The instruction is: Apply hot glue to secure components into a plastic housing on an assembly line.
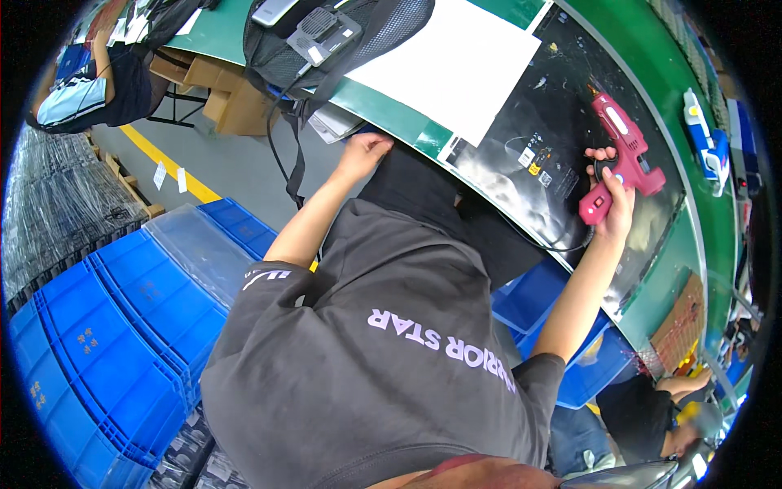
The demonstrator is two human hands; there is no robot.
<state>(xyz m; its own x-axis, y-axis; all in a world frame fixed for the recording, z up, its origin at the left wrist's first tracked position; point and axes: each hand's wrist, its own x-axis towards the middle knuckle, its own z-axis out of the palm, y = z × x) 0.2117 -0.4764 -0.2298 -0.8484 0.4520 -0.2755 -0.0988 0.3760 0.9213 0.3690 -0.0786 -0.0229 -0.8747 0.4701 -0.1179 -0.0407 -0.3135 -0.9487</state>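
Note:
My right hand is wrapped round the handle of a dark pink hot glue gun, its fingers at the trigger. The gun is raised over a shiny black sheet on the workbench, nozzle pointing away from me. A dark cord trails from the handle toward the bench's near edge. My left hand is closed in a pinch at that near edge, beside some papers below the bench top. Whatever its fingertips hold, if anything, is hidden. A large white sheet lies flat between the two hands, farther back.
A black mesh backpack with a grey device stands at the far left of the green bench. A blue-and-white gun-shaped tool lies right. Blue crates are stacked at my left. Other people sit left and lower right.

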